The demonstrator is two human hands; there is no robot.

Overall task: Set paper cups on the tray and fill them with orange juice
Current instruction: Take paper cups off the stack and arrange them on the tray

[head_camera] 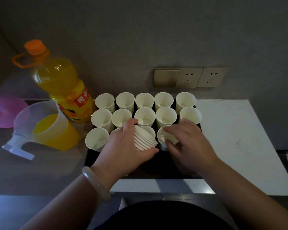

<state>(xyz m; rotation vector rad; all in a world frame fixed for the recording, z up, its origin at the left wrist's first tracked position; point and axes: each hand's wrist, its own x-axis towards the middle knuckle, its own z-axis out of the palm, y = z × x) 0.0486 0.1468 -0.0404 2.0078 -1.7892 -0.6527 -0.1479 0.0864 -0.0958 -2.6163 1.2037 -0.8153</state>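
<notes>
On the dark tray [156, 165], where two back rows of empty paper cups [145, 117] already stand, setting-out looks nearly done: the left hand [123, 146] curls round a tilted nested stack [145, 138], while the right hand [189, 143] pinches one cup [162, 138] in the front row, which next needs releasing upright.

Juice bottle [60, 80]: "橙多" white on red label patch; smaller print illegible
</notes>
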